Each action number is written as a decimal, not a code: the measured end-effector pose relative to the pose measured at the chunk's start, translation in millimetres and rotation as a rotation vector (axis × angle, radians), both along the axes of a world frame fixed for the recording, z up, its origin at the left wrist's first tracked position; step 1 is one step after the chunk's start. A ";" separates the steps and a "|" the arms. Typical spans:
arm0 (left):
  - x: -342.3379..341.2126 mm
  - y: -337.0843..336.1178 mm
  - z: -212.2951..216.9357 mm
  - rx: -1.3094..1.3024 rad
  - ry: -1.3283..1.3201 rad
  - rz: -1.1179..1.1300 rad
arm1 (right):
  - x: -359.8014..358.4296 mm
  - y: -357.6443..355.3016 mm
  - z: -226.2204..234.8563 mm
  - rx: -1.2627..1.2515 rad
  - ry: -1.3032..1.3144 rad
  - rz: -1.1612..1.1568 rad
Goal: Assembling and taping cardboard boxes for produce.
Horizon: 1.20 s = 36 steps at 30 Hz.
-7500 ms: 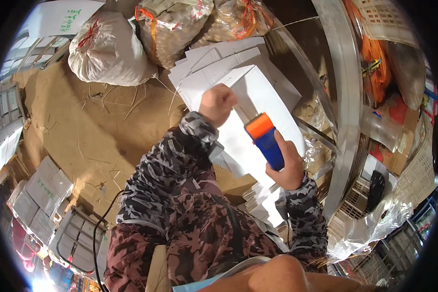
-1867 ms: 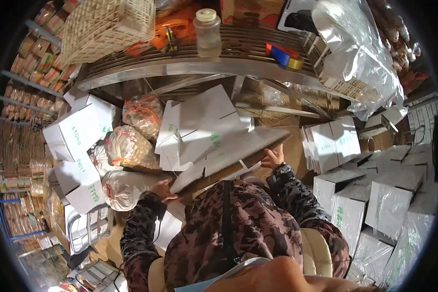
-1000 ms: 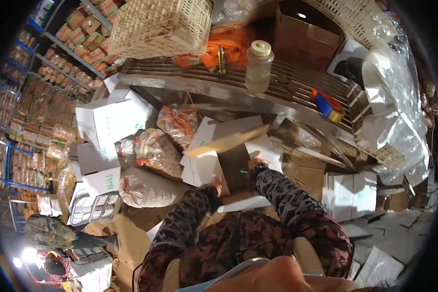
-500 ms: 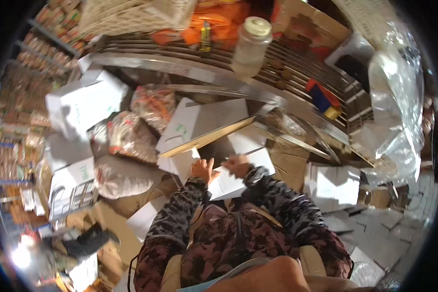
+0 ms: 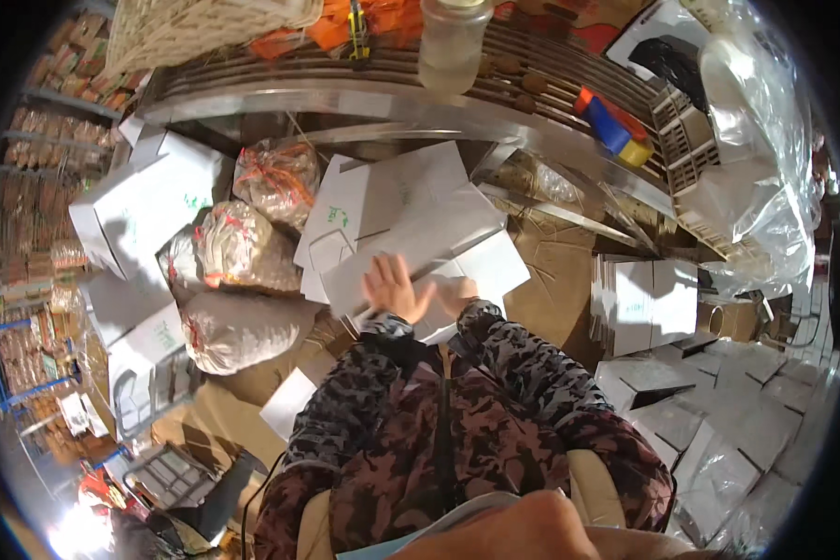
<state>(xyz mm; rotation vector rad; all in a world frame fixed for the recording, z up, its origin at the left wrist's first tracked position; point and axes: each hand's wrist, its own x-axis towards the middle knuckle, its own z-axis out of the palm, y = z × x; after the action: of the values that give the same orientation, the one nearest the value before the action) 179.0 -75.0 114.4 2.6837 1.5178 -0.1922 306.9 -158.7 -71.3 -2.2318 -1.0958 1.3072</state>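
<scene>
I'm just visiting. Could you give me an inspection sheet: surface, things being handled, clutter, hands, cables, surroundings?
Surface: brown floor, partly shadowed.
Things being handled: white cardboard panels, overlapping, by both hands.
Clutter: tied white sack on the left; clear jar and blue, red and yellow tape dispenser on the slatted rack.
Hands: left hand open, fingers spread, over the cardboard; right hand beside it, fingers partly hidden, grip unclear.
Cables: thin black cable by the person's left side.
Surroundings: shelves of packed goods on the left; white cartons and clear plastic film on the right.
</scene>
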 end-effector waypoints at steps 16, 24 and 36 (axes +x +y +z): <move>-37.2 -47.9 -40.7 -0.231 -0.117 -0.095 | 176.3 -127.2 120.5 0.628 -0.441 -0.030; -23.7 -48.3 -58.6 -0.058 -0.229 -0.188 | 383.8 53.3 366.6 0.015 -0.997 -0.097; -26.0 -32.5 -44.0 -0.187 -0.366 -0.067 | 230.9 -13.9 269.9 0.942 0.109 -0.299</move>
<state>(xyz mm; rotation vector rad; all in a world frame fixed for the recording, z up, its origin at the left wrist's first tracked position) 153.0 -107.5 70.4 2.4538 1.2379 0.1419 537.8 -172.5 198.6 -1.5045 -0.9902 0.5749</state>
